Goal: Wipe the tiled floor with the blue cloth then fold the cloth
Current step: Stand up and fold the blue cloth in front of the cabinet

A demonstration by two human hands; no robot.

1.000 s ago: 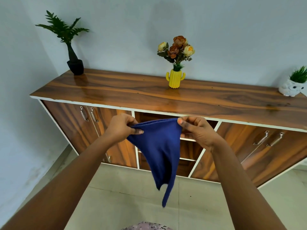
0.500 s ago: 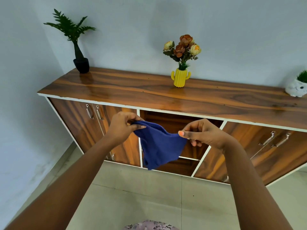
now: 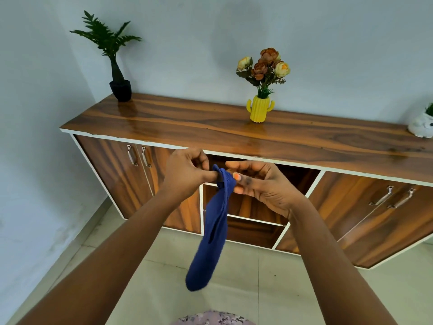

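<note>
The blue cloth (image 3: 212,233) hangs in the air as a narrow folded strip, well above the pale tiled floor (image 3: 236,285). Its top end is pinched between both hands, which meet in front of the sideboard's open middle shelf. My left hand (image 3: 187,171) grips the top from the left with thumb and fingers. My right hand (image 3: 260,184) holds the same end from the right, thumb against the fabric. The cloth's lower end dangles free and touches nothing.
A long wooden sideboard (image 3: 304,141) stands against the wall ahead, with closed doors left and right. On top are a black potted plant (image 3: 118,64), a yellow cactus vase of flowers (image 3: 260,109) and a white pot (image 3: 421,124). A wall closes the left side.
My hands have come together from about a cloth's width apart. The cloth went from spread between them to a doubled strip hanging straight down.
</note>
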